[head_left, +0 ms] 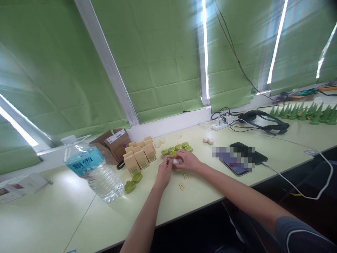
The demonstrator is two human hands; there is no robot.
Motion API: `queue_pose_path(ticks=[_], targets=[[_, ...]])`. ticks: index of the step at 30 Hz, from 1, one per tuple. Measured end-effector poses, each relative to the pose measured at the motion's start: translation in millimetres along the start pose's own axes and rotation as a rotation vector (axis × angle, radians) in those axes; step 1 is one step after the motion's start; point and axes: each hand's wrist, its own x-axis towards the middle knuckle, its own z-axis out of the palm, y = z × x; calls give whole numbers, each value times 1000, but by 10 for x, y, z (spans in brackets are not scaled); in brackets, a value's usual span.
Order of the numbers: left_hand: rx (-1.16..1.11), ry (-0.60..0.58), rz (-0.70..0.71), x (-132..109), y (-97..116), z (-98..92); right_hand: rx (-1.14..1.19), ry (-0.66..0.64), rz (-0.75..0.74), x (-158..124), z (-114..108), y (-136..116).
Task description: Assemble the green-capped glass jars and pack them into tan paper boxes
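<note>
Near the middle of the desk [195,191], the left hand [164,172] and right hand [188,161] meet, the fingertips of both pinching a small white piece [176,161]. Just behind them, toward the far edge, sits a cluster of green cases [177,148], with tan boxes [139,154] to its left. Two yellowish loops [181,186] lie toward the near edge, and a water bottle [92,168] stands well to the left.

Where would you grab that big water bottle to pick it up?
Probably take the water bottle round its clear body, under the blue label, from the near edge of the table: the body is round, that side is bare, boxes crowd the far side.
</note>
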Motion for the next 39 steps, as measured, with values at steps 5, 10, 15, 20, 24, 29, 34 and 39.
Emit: queue_pose_path(ticks=[5, 10, 15, 20, 24, 29, 34, 39], targets=[[-41, -44, -11, -2, -8, -8, 7, 4, 21, 7, 12, 15], [-81, -52, -9, 24, -42, 15, 19, -8, 64, 29, 27, -8], [-159, -38, -44, 72, -114, 54, 24, -13, 84, 48, 60, -39], [-176, -57, -93, 99, -160, 37, 25, -19, 52, 30, 71, -9], [-209, -83, -83, 95, -161, 27, 29, -18, -17, -3, 53, 47], [-148, -100, 17, 72, -134, 29, 13, -11, -79, -25, 34, 36], [-45, -66, 55, 46, -86, 39, -4, -24, -95, -22, 54, -7], [-15, -53, 19, 37, -52, 73, -10, -15, -104, -3, 87, -6]])
